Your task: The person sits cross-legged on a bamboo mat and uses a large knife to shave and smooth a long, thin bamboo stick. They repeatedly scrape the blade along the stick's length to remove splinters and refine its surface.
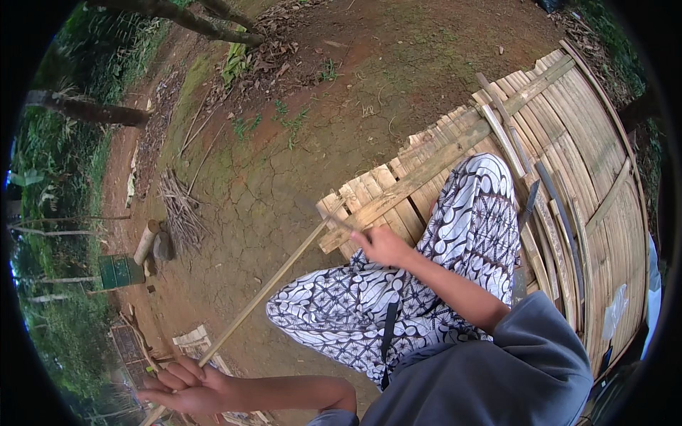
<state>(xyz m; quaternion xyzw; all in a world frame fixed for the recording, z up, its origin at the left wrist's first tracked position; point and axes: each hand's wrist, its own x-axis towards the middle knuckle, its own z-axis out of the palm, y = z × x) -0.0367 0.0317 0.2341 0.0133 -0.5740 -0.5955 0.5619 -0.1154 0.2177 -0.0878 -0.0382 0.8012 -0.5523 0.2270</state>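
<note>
I sit on a bamboo slat platform (568,135) with my legs in black-and-white patterned cloth (469,227). A long thin bamboo stick (273,284) runs from the lower left up to the platform's edge. My left hand (188,387) grips its lower end, fingers wrapped loosely around it. At the stick's upper end, my right hand (383,245) is closed on a handle. A blurred blade (320,211) seems to point from it toward the stick. Whether the blade touches the stick is unclear.
Loose bamboo strips and dark blade-like pieces (561,213) lie on the platform beside my leg. On the cracked dirt ground are a bundle of twigs (181,209), a short log (148,241) and a green container (119,271). Tree trunks (92,112) and greenery stand at left.
</note>
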